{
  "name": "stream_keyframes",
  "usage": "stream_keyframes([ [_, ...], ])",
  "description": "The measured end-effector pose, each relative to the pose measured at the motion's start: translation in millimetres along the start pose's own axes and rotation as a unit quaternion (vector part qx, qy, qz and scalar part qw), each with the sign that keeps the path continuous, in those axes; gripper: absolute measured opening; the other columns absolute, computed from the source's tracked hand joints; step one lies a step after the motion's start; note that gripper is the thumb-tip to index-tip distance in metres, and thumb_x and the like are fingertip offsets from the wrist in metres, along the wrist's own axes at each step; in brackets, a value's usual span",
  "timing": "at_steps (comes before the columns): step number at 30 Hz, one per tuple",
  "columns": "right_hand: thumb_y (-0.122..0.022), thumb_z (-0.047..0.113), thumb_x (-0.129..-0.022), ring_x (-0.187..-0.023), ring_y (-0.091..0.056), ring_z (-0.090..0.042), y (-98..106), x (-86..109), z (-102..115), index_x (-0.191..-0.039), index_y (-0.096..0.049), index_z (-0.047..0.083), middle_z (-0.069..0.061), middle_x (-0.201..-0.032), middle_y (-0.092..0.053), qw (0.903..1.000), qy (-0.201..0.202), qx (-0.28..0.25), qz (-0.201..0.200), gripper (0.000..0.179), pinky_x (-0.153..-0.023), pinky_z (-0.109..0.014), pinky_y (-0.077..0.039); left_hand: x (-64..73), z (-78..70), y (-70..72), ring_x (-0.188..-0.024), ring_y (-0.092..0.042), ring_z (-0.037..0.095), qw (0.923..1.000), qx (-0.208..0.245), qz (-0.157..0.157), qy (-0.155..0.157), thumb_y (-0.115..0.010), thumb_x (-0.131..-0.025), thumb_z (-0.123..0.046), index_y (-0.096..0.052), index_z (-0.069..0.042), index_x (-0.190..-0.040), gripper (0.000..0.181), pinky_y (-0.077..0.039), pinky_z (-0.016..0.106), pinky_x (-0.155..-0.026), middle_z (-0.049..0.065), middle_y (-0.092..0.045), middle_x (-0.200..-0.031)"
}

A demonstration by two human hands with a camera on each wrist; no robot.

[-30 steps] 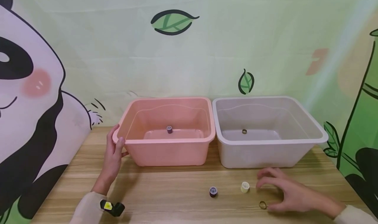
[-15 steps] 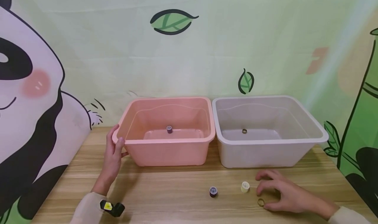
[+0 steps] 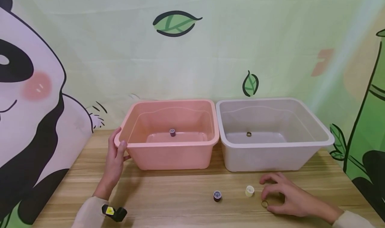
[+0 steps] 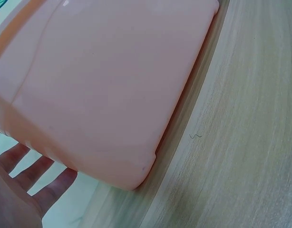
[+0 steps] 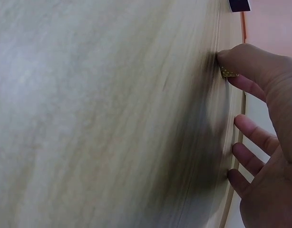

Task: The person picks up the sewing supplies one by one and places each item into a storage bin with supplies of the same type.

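My left hand holds the left front corner of a pink plastic basin, thumb on the rim and fingers along the outer side. In the left wrist view, fingertips touch the basin's wall. At the table's right front, my right hand pinches a gold-coloured ring between thumb and index finger. The right wrist view shows the ring's dotted gold side between those two fingers, at the tabletop; the other fingers are spread. Near it stand a small cream cylinder and a dark purple one.
Right of the pink basin stands a light grey basin, their rims nearly touching. A purple cylinder lies in the pink basin, a gold ring in the grey one. Behind them hangs a printed cloth.
My right hand has shifted slightly left and its thumb and index finger have come together on the ring, which has moved a little left and away from me. My left hand stays put.
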State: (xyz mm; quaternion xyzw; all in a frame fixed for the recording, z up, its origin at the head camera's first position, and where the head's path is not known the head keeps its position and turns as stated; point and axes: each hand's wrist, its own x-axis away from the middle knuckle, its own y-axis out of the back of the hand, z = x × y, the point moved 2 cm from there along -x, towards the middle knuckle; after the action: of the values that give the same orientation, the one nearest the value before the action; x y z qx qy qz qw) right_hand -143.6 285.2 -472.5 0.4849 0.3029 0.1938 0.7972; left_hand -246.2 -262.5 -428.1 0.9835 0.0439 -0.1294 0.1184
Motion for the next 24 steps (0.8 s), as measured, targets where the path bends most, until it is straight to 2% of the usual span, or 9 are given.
stream_keyframes([
  [11, -0.091, 0.034, -0.077, -0.117, -0.048, -0.018, -1.1, -1.3, -1.3, -0.097, -0.065, 0.048, 0.009, -0.127, -0.058, 0.9999, 0.004, -0.011, 0.005, 0.035, -0.091, -0.04, -0.044, -0.1, 1.6, 0.0, -0.14, -0.039, 0.038, 1.0, -0.007, 0.001, -0.002, -0.037, -0.111, -0.039, -0.013, -0.037, -0.162, 0.056, -0.055, 0.022, -0.08, 0.003, -0.024, -0.166],
  [17, -0.092, 0.031, -0.075, -0.116, -0.049, -0.018, 0.1, -1.4, -1.0, -0.096, -0.065, 0.047, 0.008, -0.125, -0.059, 0.9999, 0.015, -0.003, -0.006, 0.038, -0.091, -0.039, -0.044, -0.1, 2.3, 0.2, -0.141, -0.039, 0.039, 1.0, -0.007, 0.002, 0.0, -0.038, -0.111, -0.04, -0.013, -0.038, -0.162, 0.057, -0.055, 0.023, -0.08, 0.002, -0.023, -0.166],
  [24, -0.092, 0.025, -0.076, -0.114, -0.052, -0.016, 5.2, -5.0, -3.3, -0.098, -0.066, 0.044, 0.008, -0.122, -0.059, 0.9997, 0.015, -0.02, 0.001, 0.039, -0.091, -0.038, -0.049, 0.0, 2.4, 0.3, -0.14, -0.039, 0.04, 1.0, -0.006, 0.001, -0.001, -0.038, -0.111, -0.04, -0.013, -0.038, -0.162, 0.057, -0.055, 0.022, -0.08, 0.002, -0.023, -0.166],
])
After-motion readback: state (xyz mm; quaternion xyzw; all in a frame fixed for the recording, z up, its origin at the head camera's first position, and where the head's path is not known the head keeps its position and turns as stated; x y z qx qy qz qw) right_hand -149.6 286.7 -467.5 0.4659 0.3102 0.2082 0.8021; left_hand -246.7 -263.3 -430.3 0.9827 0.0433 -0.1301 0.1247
